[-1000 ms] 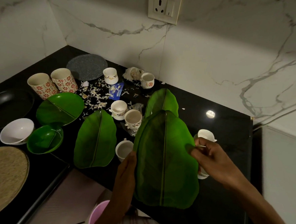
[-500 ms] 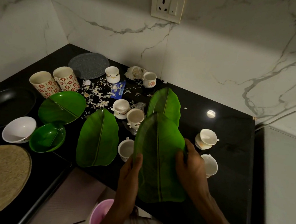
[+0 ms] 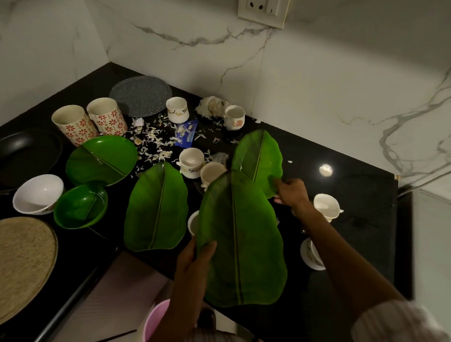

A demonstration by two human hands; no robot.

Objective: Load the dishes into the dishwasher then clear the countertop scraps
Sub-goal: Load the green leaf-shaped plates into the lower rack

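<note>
- Green leaf-shaped plate [image 3: 240,241] is lifted over the black countertop [image 3: 351,185], its left edge pinched by the left hand [image 3: 195,262], thumb on top.
- Right hand [image 3: 292,194] curls its fingers on the far leaf plate's [image 3: 257,157] near edge; fingertips hidden underneath.
- Teacup [image 3: 192,222] beside the left thumb is mostly hidden.

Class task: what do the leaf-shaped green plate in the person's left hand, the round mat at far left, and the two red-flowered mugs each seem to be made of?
Leaf-shaped plate: probably moulded plastic, glossy, with even green colour and a stiff raised midrib. Round mat: woven straw or similar plant fibre, matt, with a coarse tan weave. Mugs: likely glazed ceramic, smooth and cream with a printed red pattern, though melamine is possible.
</note>
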